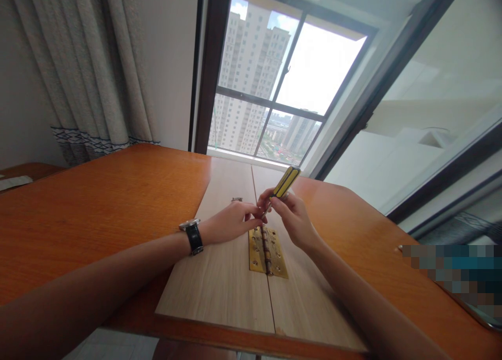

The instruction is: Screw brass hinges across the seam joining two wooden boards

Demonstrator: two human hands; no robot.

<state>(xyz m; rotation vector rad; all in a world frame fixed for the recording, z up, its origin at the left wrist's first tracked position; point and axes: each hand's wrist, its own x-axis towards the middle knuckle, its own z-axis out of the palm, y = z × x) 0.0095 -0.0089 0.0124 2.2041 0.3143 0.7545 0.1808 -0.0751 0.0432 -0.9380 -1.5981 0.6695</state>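
Observation:
Two pale wooden boards [219, 276] lie side by side on the orange-brown table. A brass hinge [269, 253] spans the seam between them, with its knuckle along the gap. My right hand [292, 213] is closed round a screwdriver [287, 182] with a yellow and black handle, which tilts up to the right above the hinge's far end. My left hand [243, 216] is pinched near the screwdriver's shaft, just over the far end of the hinge; whatever lies between its fingertips is too small to make out. Beyond the left hand, a small metal piece [237, 199] rests on the left board.
The table [157, 193] extends to both sides of the boards. A window [274, 88] stands behind it, with a grey curtain [90, 62] at the left. At the right edge, a blurred-out object [463, 276] lies on the table.

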